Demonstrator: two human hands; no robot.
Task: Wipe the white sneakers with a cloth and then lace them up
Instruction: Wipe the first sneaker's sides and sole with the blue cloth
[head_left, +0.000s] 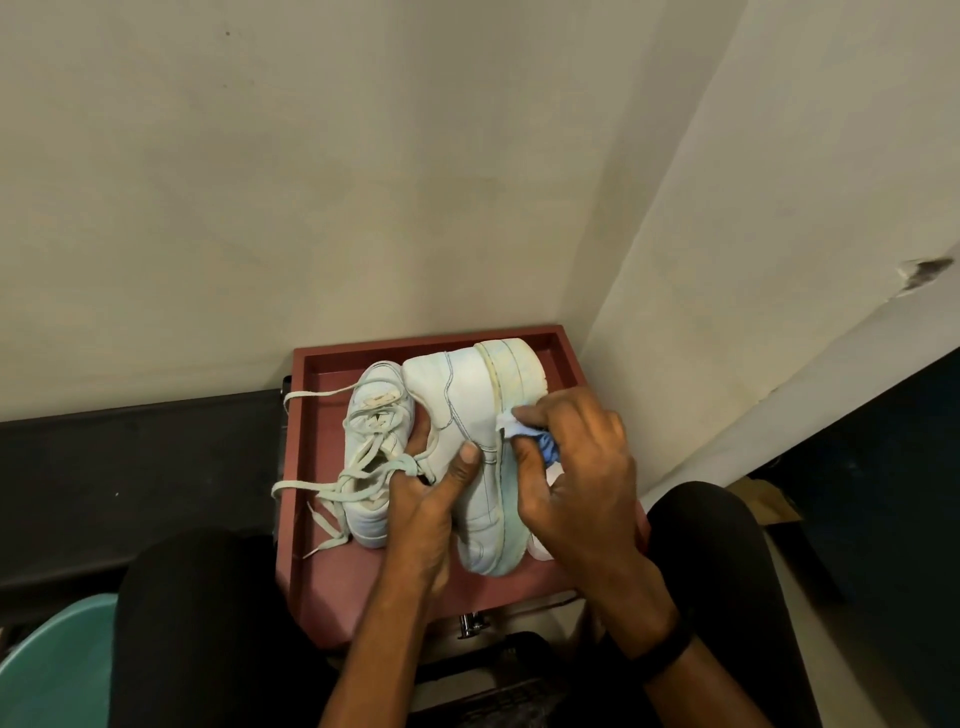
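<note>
Head view: left hand (421, 506) grips a smooth white sneaker (462, 395); right hand (576, 467) pinches crumpled cloth (519, 429) against its sole.

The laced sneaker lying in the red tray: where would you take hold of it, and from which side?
Probably the rounded near end of the laced sneaker, coming from above and the left. It sits sole-down and that end is bare. Loose laces sprawl over its middle, and the left hand with the held sneaker crowds its right flank.
</note>
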